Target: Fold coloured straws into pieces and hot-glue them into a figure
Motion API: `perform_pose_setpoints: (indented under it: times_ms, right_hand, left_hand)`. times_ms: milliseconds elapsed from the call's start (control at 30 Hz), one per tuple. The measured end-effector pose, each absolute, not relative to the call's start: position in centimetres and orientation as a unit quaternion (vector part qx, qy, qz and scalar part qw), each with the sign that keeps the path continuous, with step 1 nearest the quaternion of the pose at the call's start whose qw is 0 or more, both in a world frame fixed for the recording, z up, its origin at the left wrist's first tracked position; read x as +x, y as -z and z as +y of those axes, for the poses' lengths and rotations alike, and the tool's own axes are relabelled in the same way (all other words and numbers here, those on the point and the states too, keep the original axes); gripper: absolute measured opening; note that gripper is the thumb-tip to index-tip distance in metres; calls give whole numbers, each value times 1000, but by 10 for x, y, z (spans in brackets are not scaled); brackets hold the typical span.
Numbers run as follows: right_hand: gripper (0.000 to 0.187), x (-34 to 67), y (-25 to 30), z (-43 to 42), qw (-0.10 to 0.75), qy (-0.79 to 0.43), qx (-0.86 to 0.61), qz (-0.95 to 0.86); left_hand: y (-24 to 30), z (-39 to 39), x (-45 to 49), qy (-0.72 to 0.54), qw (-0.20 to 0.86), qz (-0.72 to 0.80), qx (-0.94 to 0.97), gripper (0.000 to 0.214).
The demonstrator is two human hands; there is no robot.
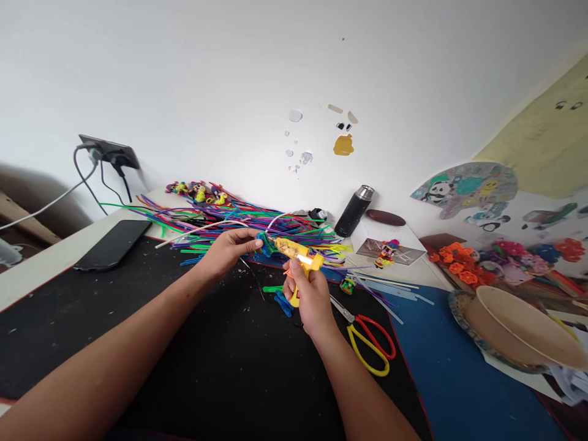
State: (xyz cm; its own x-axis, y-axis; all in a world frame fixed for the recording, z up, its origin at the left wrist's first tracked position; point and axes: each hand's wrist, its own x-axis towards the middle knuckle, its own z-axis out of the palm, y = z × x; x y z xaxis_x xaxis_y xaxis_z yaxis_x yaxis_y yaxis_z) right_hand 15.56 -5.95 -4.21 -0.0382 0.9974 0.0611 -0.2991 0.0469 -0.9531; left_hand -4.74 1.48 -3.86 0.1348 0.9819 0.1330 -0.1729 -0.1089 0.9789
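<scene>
My right hand (309,300) grips a yellow glue gun (301,256), its nozzle pointing left. My left hand (228,250) pinches a small blue and green pipe-cleaner piece (265,242) right at the gun's tip. Both hands hover over a black mat (160,343). Behind them lies a big heap of coloured pipe cleaners (220,220). A few blue and green scraps (280,299) rest on the mat just under my right hand.
Red and yellow scissors (370,343) lie right of my right wrist. A black phone (113,244) sits at the left, a black flask (353,211) near the wall, a beige bowl (514,324) at the right with craft flowers (459,263) behind. Clear glue sticks (390,288) lie nearby.
</scene>
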Motion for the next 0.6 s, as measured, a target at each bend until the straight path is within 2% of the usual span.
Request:
perform_pose_setpoints:
  times_ms: [600]
  right_hand:
    - [65,155,34,-66,540,-502,-466,-488]
  left_hand:
    - [38,12,-45,-529,537,389,530,35]
